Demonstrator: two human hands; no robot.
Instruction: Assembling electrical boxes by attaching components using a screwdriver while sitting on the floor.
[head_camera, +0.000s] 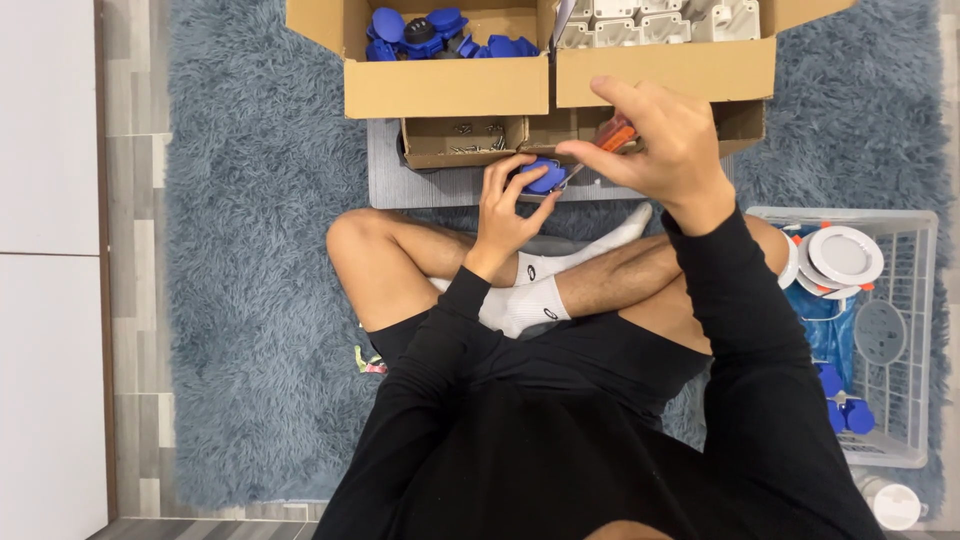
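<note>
Left hand (503, 205) pinches the blue cap (545, 176) over the crossed legs, right hand (660, 140) grips the orange-handled screwdriver (615, 134); best kept square to the cap, with 1 steady pinch.

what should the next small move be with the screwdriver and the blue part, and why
Probably bring the tip down onto the blue part. The left hand pinches that part over the lap, and the right hand grips an orange-handled screwdriver whose shaft slants toward it. Whether the tip already touches is hard to tell, so a small steadying move seems right.
</note>
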